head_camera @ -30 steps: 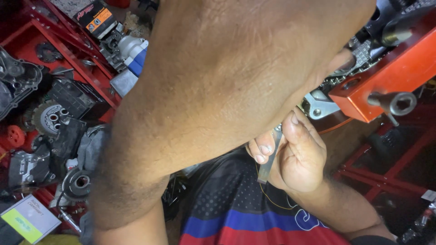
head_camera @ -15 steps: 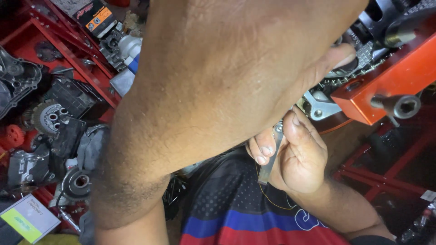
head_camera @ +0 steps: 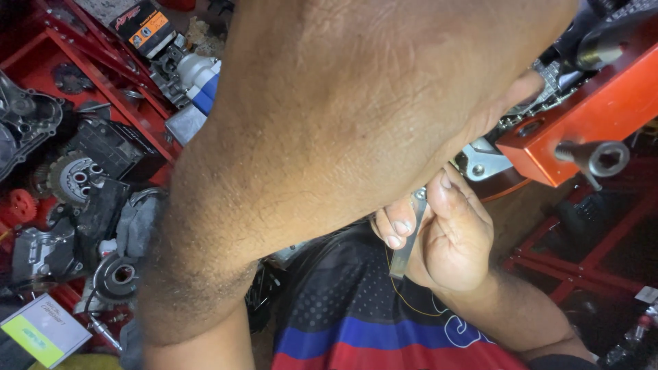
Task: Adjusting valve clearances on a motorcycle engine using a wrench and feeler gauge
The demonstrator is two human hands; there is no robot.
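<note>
My right hand [head_camera: 449, 236] is closed around a flat metal wrench [head_camera: 409, 233], thumb on one side and fingers curled on the other, with the tool running up and down through my grip. Its lower end sticks out below my fingers, over my dark jersey with the blue and red bands [head_camera: 356, 322]; its upper end disappears behind my left forearm [head_camera: 343, 137], so I cannot tell what the head sits on.

That forearm crosses most of the view, from lower left to upper right. My left hand [head_camera: 524, 89] is mostly hidden past it: only a small part shows near the drive chain [head_camera: 541, 103], and I cannot tell whether it grips anything or stays loose. So the wrench lies wholly in my right hand, just beneath my left arm and well below the left hand.

Just right of the wrench's top stands an orange metal stand block [head_camera: 589, 116] with a grey hex socket bolt [head_camera: 603, 157] poking out of its face. A silver bracket [head_camera: 483, 161] sits between the block and my thumb. To my left, a red rack [head_camera: 123, 96] holds engine parts, among them a clutch gear [head_camera: 75, 179] and a dark engine cover [head_camera: 24, 120].
</note>
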